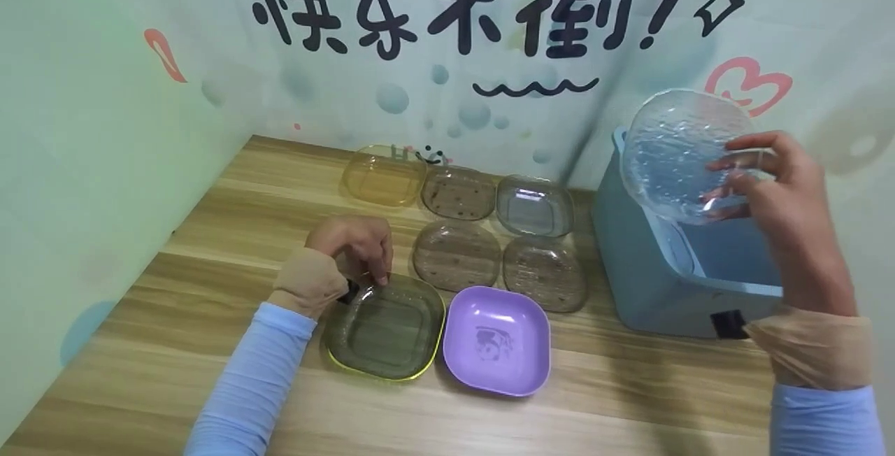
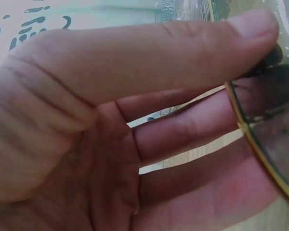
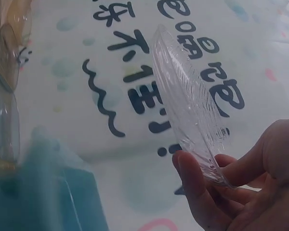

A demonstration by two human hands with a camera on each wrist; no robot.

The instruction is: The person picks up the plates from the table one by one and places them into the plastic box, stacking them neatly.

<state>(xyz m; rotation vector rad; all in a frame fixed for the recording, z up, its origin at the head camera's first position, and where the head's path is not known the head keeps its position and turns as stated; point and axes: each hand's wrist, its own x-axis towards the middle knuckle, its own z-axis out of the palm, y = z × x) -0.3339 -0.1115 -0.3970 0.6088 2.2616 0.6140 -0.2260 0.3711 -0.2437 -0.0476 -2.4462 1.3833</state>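
My right hand (image 1: 790, 197) grips a clear, ripple-textured plate (image 1: 682, 155) by its edge, raised above the light-blue bin (image 1: 640, 274). In the right wrist view that clear plate (image 3: 188, 101) appears nearly edge-on between thumb and fingers. My left hand (image 1: 353, 243) is at the far left edge of a dark green see-through plate (image 1: 388, 326), which has a yellow-green rim along its front. From the left wrist view, the thumb lies over the edge of the green plate (image 2: 279, 154) and fingers sit behind it. A purple plate (image 1: 496, 340) with a printed figure lies right beside it.
Behind these lie an amber plate (image 1: 383, 180), a dotted clear plate (image 1: 458, 194) and a grey-blue plate (image 1: 535, 205). Two more clear plates (image 1: 456, 257) sit in front of them. A printed cloth (image 1: 447, 106) hangs behind the wooden table (image 1: 210, 302).
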